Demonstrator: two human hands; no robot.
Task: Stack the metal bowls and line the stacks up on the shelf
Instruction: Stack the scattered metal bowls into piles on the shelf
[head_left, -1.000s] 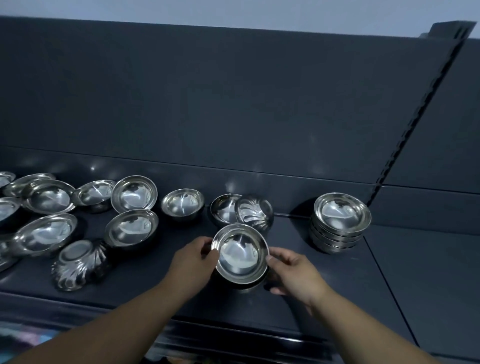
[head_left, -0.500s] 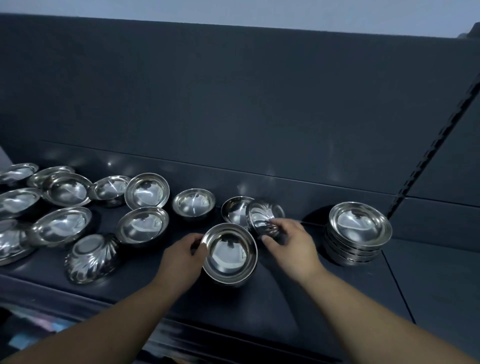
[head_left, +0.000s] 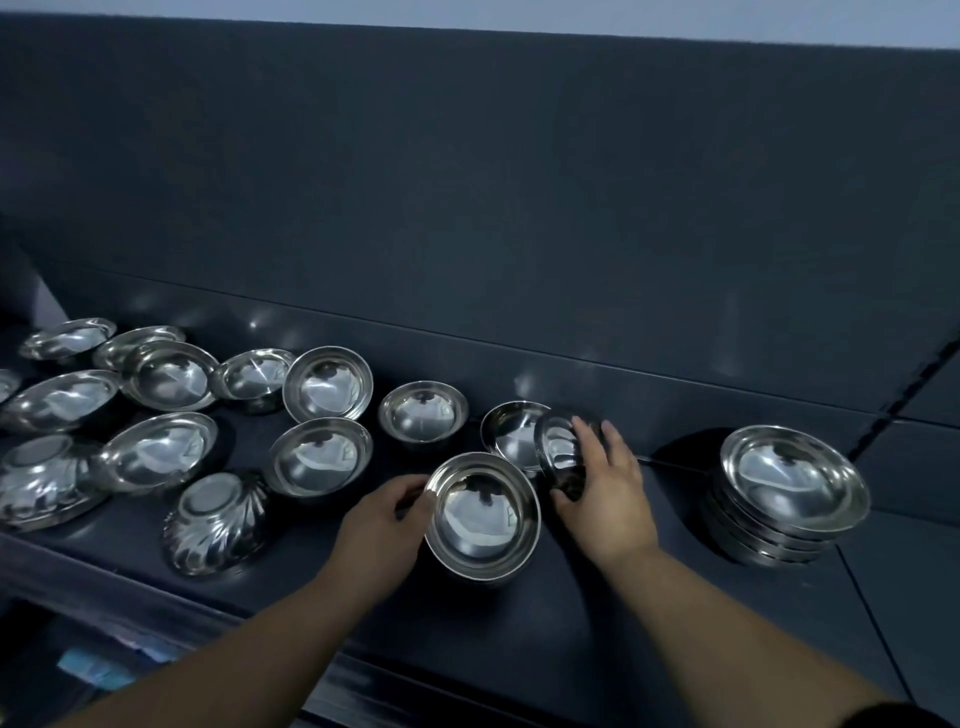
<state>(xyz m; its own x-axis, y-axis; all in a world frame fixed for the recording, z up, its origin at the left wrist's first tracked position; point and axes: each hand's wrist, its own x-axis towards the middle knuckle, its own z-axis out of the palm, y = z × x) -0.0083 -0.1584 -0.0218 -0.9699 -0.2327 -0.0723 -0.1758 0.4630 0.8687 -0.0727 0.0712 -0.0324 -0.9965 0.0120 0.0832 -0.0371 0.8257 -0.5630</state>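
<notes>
The left hand (head_left: 382, 525) pinched the rim of the near bowl (head_left: 483, 514), thumb on the edge, probably to steady it as the base of a new stack. The right hand (head_left: 605, 488) curled its fingers round a tilted bowl (head_left: 558, 449), which stood on edge against an upright bowl (head_left: 509, 431) just behind. That grip looked meant to lift it and turn it mouth-up over the near bowl. All three sat mid-way along the dark shelf (head_left: 571, 639). Well apart to the right stood a finished stack (head_left: 789, 488) of several bowls. To the left lay many loose bowls (head_left: 319, 454), most mouth-up, with one overturned fluted bowl (head_left: 215, 519) among them, so most of the stacking seemed undone
</notes>
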